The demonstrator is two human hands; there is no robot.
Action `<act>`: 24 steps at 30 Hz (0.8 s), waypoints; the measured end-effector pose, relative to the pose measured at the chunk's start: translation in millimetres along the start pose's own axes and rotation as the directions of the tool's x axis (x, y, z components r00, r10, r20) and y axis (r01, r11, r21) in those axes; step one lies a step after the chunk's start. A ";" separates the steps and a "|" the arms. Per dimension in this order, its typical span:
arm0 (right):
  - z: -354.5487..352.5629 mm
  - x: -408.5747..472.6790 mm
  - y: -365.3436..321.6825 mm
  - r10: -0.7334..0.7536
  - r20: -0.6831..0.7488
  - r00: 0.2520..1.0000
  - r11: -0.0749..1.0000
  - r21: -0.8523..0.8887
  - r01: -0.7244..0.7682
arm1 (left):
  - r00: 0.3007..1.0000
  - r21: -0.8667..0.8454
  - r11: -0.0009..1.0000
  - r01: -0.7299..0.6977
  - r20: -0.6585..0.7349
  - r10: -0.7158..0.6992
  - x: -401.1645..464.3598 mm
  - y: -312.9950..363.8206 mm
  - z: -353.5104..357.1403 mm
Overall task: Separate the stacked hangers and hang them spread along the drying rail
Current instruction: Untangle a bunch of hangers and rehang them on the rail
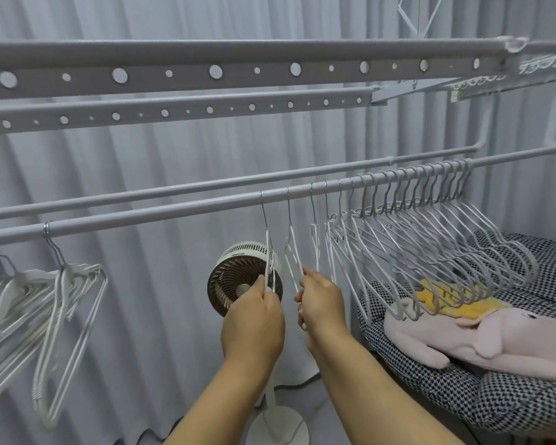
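My left hand [254,319] and right hand [321,305] each pinch a white hanger [269,252] on the rail [174,211], fingers clamped, to space them apart.

drying rail [180,209], hangers [430,239] hooked along it

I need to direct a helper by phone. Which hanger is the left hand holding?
Find the lower front rail, above the round fan. The hanger hangs leftmost of the spaced-out ones, alone in the left hand.

Head view, close, facing rail [270,200]
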State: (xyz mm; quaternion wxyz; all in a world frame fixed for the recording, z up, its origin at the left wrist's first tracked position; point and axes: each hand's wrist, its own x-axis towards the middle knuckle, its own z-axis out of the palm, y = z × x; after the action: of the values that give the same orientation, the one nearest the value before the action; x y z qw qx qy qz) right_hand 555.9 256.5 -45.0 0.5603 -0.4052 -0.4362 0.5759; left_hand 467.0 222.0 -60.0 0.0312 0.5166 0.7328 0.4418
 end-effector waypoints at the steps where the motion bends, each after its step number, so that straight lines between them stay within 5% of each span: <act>1: -0.4 0.7 -0.2 0.000 -0.003 1.000 1.000 0.001 0.000 | 1.000 -0.004 1.000 0.001 0.008 -0.001 0.5 1.1 0.9; 24: -7.2 18.5 11.5 -0.004 -0.026 1.000 0.998 -0.066 0.003 | 0.998 0.026 0.999 -0.034 0.046 0.033 2.9 6.7 10.7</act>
State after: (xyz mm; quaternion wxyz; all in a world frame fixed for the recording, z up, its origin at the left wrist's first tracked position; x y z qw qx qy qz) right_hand 558.6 275.4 -57.8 0.5532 -0.4301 -0.4484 0.5549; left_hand 475.9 231.4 -60.8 0.0336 0.5391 0.7290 0.4205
